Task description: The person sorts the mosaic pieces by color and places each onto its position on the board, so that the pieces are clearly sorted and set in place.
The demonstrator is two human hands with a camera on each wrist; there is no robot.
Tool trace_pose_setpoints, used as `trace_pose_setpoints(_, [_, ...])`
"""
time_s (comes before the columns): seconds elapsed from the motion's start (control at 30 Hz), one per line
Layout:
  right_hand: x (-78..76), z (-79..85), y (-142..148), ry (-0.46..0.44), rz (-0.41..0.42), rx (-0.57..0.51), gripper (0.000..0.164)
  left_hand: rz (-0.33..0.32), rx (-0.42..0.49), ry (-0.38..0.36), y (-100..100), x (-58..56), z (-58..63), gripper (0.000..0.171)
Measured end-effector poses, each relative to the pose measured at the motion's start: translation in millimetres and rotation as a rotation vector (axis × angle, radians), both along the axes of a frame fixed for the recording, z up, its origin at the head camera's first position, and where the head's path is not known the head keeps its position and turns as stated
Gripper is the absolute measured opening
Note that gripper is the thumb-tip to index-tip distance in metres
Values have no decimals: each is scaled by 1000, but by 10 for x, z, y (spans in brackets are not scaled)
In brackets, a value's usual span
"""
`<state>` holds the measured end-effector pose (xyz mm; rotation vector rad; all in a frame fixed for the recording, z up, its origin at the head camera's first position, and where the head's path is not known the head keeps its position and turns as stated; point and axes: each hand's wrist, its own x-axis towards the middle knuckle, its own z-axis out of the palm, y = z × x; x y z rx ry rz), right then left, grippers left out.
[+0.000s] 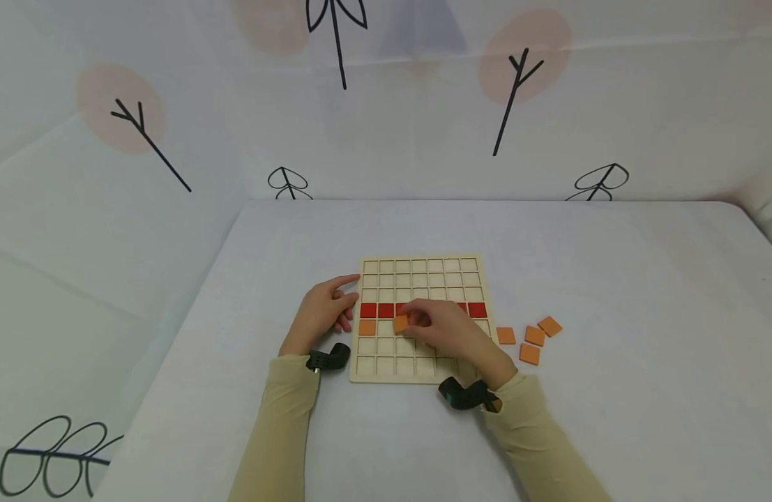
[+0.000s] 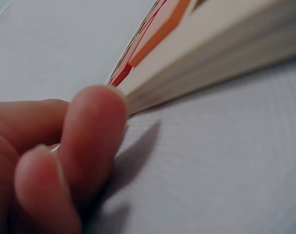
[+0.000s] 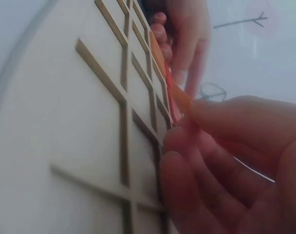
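A wooden grid board [image 1: 386,346] lies flat on the table, with a row of red square tiles [image 1: 368,310] across its middle. One orange tile [image 1: 367,327] sits in the leftmost cell just below that row. Between thumb and fingertips my right hand [image 1: 445,328] pinches another orange tile [image 1: 401,323], tilted over the same lower row and close to the third column. That hand hides part of the red row. My left hand [image 1: 323,310] is at the board's left edge, fingers relaxed, its fingertips right by the rim [image 2: 187,73] in the left wrist view.
Several loose orange tiles [image 1: 535,335] lie on the table to the right of the board, beside my right forearm. The white table [image 1: 643,314] meets a patterned cloth backdrop [image 1: 411,139] at the back. Each wrist wears a black camera [image 1: 464,394].
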<state>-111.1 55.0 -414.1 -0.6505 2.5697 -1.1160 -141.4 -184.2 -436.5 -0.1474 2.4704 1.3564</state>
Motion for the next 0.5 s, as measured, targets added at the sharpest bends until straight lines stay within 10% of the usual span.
trace_pose_setpoints(0.5, [103, -27, -202, 38, -105, 56, 22, 0, 0, -3, -1, -7, -5, 40])
